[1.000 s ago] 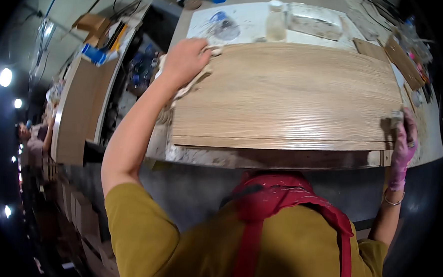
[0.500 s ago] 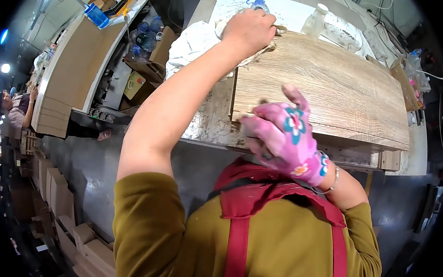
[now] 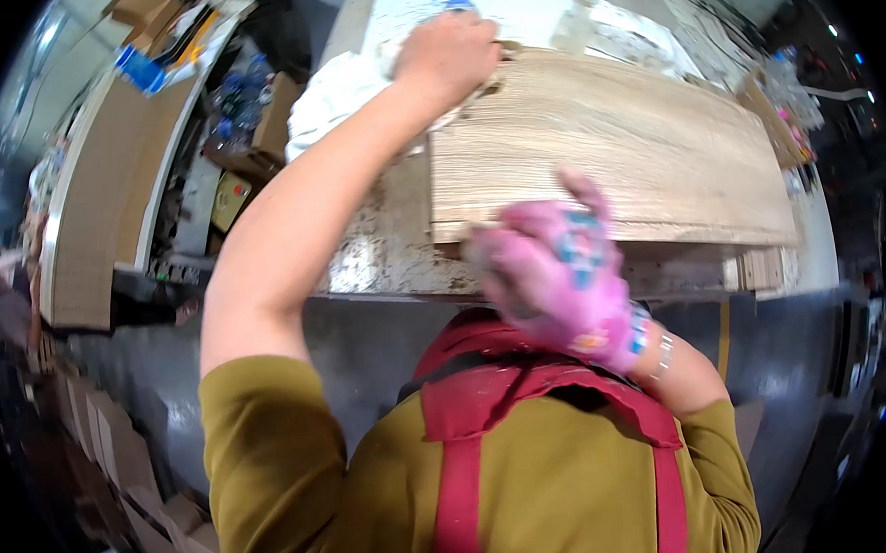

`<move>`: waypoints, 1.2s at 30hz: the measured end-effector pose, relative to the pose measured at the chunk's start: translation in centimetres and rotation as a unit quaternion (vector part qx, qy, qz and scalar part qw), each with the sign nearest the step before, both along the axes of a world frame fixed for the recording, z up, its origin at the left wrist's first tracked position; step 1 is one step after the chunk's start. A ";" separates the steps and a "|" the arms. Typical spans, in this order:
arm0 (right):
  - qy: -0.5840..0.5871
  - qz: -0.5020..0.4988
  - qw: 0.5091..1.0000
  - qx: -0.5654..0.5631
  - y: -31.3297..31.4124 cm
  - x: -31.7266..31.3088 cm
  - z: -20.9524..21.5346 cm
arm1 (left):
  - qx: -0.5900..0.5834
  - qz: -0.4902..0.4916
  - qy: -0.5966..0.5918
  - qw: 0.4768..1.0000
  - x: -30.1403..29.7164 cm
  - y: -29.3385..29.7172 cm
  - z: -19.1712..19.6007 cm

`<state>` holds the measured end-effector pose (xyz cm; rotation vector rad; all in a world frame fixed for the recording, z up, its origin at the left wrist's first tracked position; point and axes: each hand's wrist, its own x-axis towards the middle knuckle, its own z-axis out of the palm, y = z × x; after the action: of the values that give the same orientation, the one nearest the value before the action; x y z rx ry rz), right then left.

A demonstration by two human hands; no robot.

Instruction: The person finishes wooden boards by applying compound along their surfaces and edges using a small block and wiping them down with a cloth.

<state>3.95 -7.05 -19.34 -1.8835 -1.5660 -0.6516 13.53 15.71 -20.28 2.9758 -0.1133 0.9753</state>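
Light-brown rectangular wood-grain panel [image 3: 617,147] lies flat, face up, on pale, stained worktable [image 3: 390,214]. Bare left hand [image 3: 448,56] rests at panel's far left corner, fingers bent over crumpled beige cloth [image 3: 470,98]; cannot tell whether they grip it. Pink floral-gloved right hand [image 3: 553,266], blurred, hovers by near left edge, fingers curled; cannot tell if pinching anything. White rumpled cloth [image 3: 326,104] lies left of panel. Beyond far edge: 1 clear white-capped bottle [image 3: 575,27], upright.

The left arm [image 3: 304,204] is stretched forward, the bare left hand [image 3: 449,58] held palm-down with fingers curled; the right arm [image 3: 683,372] is bent, the gloved right hand [image 3: 561,280] held before the torso [image 3: 559,481], fingers blurred.
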 end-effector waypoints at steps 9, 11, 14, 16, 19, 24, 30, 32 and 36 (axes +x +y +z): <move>-0.010 -0.225 0.974 -0.028 -10.2 3.5 -1.4 | -0.002 -0.003 0.006 1.000 -0.4 0.2 0.1; -0.008 -0.296 0.955 0.000 -12.1 4.0 -1.9 | -0.011 -0.014 -0.003 1.000 -0.2 -0.1 0.0; 0.024 -0.224 0.972 -0.059 -8.7 1.6 0.2 | 0.014 -0.023 0.004 1.000 -0.2 0.8 0.0; 0.018 -0.173 0.983 0.054 -5.8 0.6 -1.4 | 0.014 -0.028 0.010 0.999 0.3 0.3 0.1; 0.030 -0.203 0.978 -0.031 -6.4 2.0 -1.8 | 0.000 -0.031 0.016 0.999 -0.1 0.3 0.0; -0.009 -0.445 0.895 0.028 -17.8 6.8 -2.3 | -0.009 -0.006 0.047 0.999 -0.8 0.1 0.6; 0.026 -0.341 0.938 0.058 -15.7 5.9 -1.8 | -0.001 -0.034 0.043 0.998 -0.4 0.2 0.7; 0.004 -0.311 0.944 0.107 -13.1 4.3 -3.3 | 0.001 -0.047 0.042 0.998 0.3 -0.3 0.7; 0.068 -0.368 0.924 0.077 -16.8 6.7 -3.1 | 0.012 -0.043 0.040 0.998 -0.5 0.5 0.5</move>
<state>10.64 -23.84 -22.46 -2.3209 -0.6554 -0.8962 13.02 16.19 -19.80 2.9977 -0.2504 0.8520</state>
